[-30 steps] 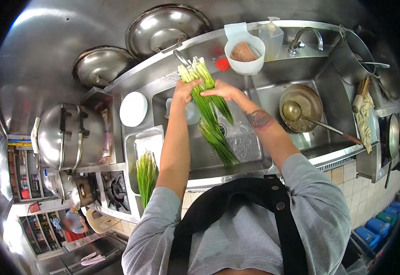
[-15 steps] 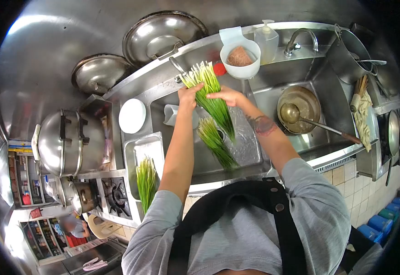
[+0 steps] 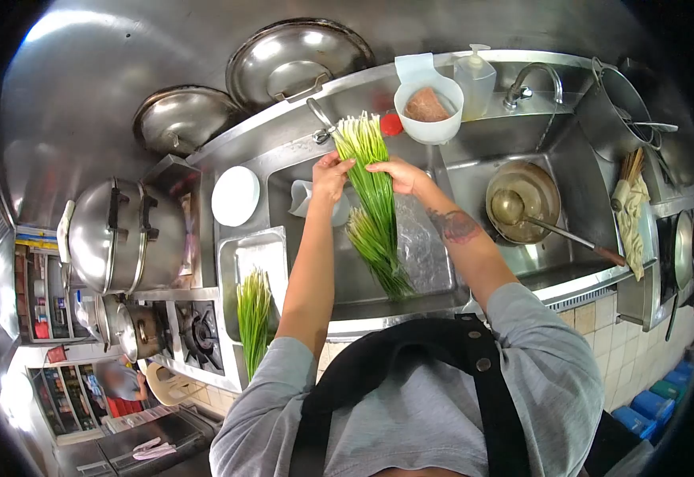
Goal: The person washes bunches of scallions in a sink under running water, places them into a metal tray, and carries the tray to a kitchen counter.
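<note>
A bunch of chives (image 3: 371,171), pale stems up and green leaves hanging down, is held over the left sink basin (image 3: 315,278). My right hand (image 3: 394,173) grips it from the right, thumb across the front. At the bunch's left edge, my left hand (image 3: 331,176) is closed with its fingertips pinched on the stems. Behind and below the held leaves, a second bunch of chives (image 3: 369,246) lies in the basin. Another bunch (image 3: 253,314) rests on the metal tray (image 3: 275,240) to the left.
A white tub (image 3: 429,131) with a brown block and a soap bottle (image 3: 475,79) stand behind the sinks. The right basin holds a pan (image 3: 549,179) and a ladle (image 3: 509,207). A faucet (image 3: 539,71) runs there. White plates (image 3: 235,195) sit left; a person (image 3: 120,381) is far left.
The held bunch has swung more upright. My left hand has shifted from across the stems to their left edge, while my right hand keeps its grip. The view has shifted slightly.
</note>
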Tool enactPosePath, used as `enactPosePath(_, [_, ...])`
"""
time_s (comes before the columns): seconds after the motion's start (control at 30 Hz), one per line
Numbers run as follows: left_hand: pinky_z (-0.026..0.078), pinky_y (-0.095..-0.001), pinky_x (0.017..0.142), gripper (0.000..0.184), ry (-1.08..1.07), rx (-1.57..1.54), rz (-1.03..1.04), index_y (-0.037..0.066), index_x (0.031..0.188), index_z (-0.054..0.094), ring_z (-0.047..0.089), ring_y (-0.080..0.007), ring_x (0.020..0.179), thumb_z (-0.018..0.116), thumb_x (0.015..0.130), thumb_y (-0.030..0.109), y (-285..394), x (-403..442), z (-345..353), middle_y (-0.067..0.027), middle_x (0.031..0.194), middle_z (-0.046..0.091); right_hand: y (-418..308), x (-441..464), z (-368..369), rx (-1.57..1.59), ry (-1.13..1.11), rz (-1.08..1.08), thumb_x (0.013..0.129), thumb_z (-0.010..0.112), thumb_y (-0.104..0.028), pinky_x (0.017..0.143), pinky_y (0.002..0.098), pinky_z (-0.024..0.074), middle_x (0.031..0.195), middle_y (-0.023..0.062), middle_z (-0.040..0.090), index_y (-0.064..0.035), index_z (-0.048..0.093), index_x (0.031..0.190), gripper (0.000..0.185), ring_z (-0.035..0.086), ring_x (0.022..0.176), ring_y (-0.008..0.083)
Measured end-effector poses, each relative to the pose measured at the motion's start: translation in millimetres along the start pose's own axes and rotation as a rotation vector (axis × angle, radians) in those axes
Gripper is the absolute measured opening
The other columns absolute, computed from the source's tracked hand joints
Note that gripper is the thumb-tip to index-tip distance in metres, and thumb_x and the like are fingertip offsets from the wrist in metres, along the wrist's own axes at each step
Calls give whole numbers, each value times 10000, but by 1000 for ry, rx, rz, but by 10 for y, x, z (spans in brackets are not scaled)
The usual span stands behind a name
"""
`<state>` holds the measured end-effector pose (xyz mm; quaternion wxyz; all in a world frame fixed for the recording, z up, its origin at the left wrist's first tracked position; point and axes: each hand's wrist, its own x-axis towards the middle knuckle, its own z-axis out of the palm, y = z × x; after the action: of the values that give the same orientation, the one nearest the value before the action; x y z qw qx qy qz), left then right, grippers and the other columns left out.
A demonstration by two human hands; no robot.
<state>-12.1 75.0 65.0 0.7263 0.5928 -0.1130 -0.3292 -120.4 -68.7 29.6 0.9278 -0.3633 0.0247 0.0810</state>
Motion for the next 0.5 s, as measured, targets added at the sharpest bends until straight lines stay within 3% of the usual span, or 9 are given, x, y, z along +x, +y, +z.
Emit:
enactPosePath(0.13, [525, -344, 722, 315, 201, 92, -2, -54, 1065, 522, 607, -245, 857, 593, 759, -82, 58, -24, 60, -142, 1027, 593, 3, -18, 103, 42, 58, 23, 779, 649, -112, 814, 333, 486, 1060, 93, 592, -16, 489, 1176, 438, 588, 932, 189])
enactPosePath(0.23, [515, -347, 708, 272, 85, -5, -61, -46, 1032, 550, 615, -221, 787, 587, 764, -73, 94, -33, 57, -118, 920, 611, 29, 27, 83, -108, 88, -53, 746, 681, -88, 816, 333, 482, 1064, 92, 590, -13, 500, 1165, 463, 580, 942, 183])
enactPosePath(0.3, [512, -338, 706, 260, 16, -40, -89, -37, 1044, 546, 609, -217, 816, 561, 785, -61, 131, -69, 43, -120, 933, 610, -4, 17, 38, -252, 115, -103, 724, 701, -74, 817, 333, 479, 1071, 92, 587, -11, 508, 1158, 479, 574, 950, 180])
enactPosePath(0.43, [504, -317, 683, 242, -275, -22, -105, -31, 1058, 545, 598, -205, 849, 522, 817, -35, 251, -148, -57, -118, 948, 607, -143, -110, -79, -200, 11, -71, 716, 702, -62, 828, 329, 469, 1080, 80, 585, -16, 514, 1157, 482, 570, 956, 179])
enactPosePath(0.5, [496, -315, 684, 256, -214, -20, -113, -29, 1067, 541, 592, -186, 832, 556, 812, -16, 222, -158, -30, -121, 984, 607, -172, -135, -138, -219, -4, -18, 729, 686, -57, 827, 323, 467, 1073, 63, 580, -19, 499, 1167, 478, 562, 961, 166])
